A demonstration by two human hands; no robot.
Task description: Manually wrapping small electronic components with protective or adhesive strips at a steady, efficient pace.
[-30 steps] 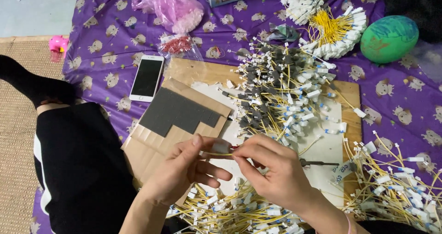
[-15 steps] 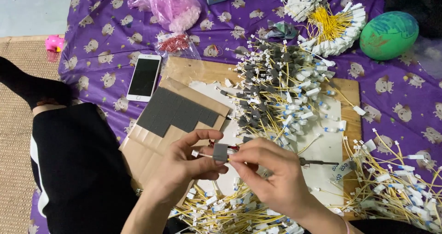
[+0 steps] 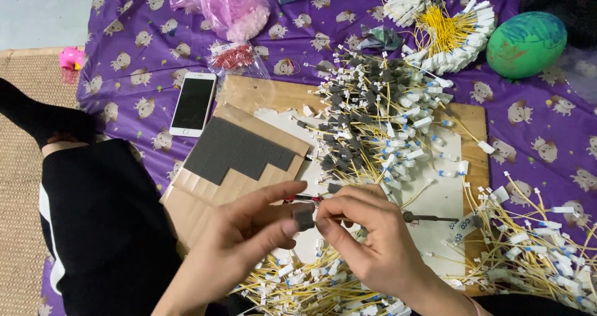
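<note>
Your left hand [image 3: 239, 241] and right hand [image 3: 367, 235] pinch one small grey foam square [image 3: 303, 218] between their fingers, just below the cardboard sheet [image 3: 233, 167]. Keep it flat and pinched firmly while wrapping it round the yellow wire [image 3: 311, 199].

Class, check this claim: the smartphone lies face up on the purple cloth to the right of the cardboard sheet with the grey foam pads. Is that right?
Not quite. In the head view the smartphone lies face up on the purple cloth, but to the left of the cardboard sheet carrying the grey foam pads, not the right.
</note>
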